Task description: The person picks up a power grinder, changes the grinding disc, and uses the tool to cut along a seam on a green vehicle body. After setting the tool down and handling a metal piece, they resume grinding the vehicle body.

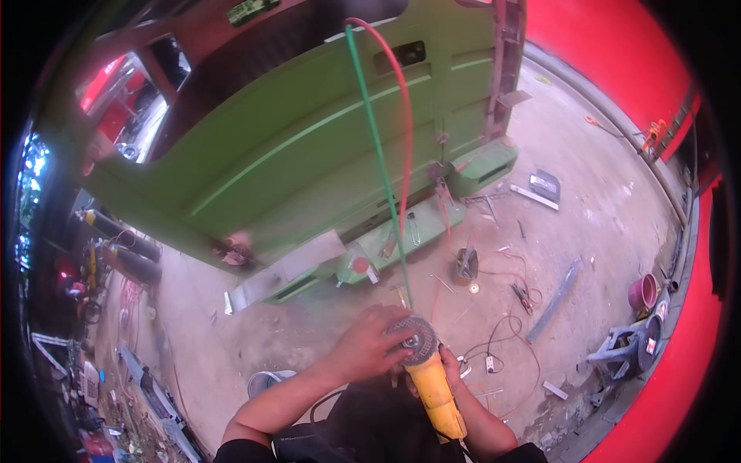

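I look down from a height at a yellow angle grinder [434, 386] held in front of my body. My left hand [370, 343] lies over its head, fingers on the round grey disc [412, 339]. My right hand [451, 369] is mostly hidden behind the yellow body and appears to hold it from below. A green hose [378, 154] and a red hose [404, 116] run up past the green truck body [293, 147].
On the concrete floor below lie cables [509, 339], a metal bar [554, 301], scrap pieces and a small round stand [465, 265]. A pink bucket [642, 292] and a grey stool [625, 343] stand at the right by a red wall. Gas cylinders [123, 239] lie at the left.
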The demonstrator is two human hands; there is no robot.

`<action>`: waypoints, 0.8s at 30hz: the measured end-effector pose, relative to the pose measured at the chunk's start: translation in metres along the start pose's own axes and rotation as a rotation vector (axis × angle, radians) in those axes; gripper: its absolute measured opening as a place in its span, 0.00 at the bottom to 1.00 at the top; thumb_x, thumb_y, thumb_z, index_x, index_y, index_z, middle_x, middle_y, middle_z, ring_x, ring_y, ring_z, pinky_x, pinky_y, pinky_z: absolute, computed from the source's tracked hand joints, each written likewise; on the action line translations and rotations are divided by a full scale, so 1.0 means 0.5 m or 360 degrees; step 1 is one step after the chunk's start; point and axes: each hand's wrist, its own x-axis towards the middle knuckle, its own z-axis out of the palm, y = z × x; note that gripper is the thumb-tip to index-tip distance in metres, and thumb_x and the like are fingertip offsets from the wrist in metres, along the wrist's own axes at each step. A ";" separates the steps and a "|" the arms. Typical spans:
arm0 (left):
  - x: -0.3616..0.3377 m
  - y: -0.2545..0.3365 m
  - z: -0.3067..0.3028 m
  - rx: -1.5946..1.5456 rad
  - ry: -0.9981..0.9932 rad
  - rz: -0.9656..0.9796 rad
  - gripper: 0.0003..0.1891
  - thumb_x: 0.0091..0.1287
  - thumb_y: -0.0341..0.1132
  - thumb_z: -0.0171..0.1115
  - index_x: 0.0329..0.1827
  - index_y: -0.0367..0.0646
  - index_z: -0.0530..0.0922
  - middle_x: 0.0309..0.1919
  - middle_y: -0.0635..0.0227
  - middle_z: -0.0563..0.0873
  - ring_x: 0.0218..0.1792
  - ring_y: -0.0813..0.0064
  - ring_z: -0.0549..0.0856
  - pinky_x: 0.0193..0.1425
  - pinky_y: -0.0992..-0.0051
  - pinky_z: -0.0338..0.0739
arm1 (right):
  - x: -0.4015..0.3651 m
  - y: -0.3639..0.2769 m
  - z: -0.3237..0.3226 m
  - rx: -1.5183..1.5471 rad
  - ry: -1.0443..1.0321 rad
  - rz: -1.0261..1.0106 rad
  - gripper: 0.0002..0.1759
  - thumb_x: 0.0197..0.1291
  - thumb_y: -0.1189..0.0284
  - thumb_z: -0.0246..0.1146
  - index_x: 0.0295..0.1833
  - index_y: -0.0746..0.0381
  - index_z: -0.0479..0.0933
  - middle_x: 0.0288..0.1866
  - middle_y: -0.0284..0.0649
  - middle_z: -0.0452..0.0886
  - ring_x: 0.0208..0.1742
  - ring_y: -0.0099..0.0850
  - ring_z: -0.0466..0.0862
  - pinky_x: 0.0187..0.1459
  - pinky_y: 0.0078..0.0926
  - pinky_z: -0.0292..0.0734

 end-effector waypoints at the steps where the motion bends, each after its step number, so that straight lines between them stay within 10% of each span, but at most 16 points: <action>1: -0.007 -0.010 0.000 -0.0062 0.0007 -0.0034 0.17 0.57 0.41 0.74 0.47 0.48 0.82 0.59 0.60 0.78 0.61 0.56 0.77 0.68 0.53 0.68 | 0.001 0.002 0.000 0.0025 0.0017 0.0010 0.45 0.62 0.34 0.45 0.64 0.65 0.69 0.50 0.56 0.80 0.29 0.51 0.83 0.26 0.42 0.79; 12: -0.032 -0.122 0.009 -0.0675 -0.0035 -0.0397 0.14 0.56 0.37 0.74 0.42 0.43 0.81 0.57 0.60 0.79 0.59 0.55 0.78 0.63 0.63 0.73 | 0.080 0.016 -0.004 0.0020 0.0242 0.0111 0.47 0.60 0.33 0.44 0.62 0.68 0.71 0.46 0.57 0.81 0.32 0.52 0.83 0.32 0.43 0.80; 20: -0.057 -0.372 0.078 -0.1918 -0.0650 -0.0965 0.08 0.62 0.30 0.71 0.36 0.40 0.79 0.40 0.73 0.82 0.43 0.83 0.78 0.51 0.78 0.72 | 0.130 0.038 -0.095 -0.0031 0.0722 0.0288 0.51 0.59 0.31 0.44 0.60 0.72 0.71 0.42 0.59 0.82 0.36 0.54 0.85 0.38 0.46 0.82; 24: -0.102 -0.552 0.225 -0.2437 -0.0261 -0.1500 0.06 0.61 0.27 0.70 0.36 0.40 0.79 0.36 0.69 0.85 0.40 0.78 0.82 0.50 0.76 0.75 | 0.165 0.073 -0.183 0.0135 0.0888 0.0251 0.48 0.61 0.35 0.47 0.62 0.73 0.70 0.46 0.59 0.83 0.39 0.54 0.86 0.42 0.47 0.84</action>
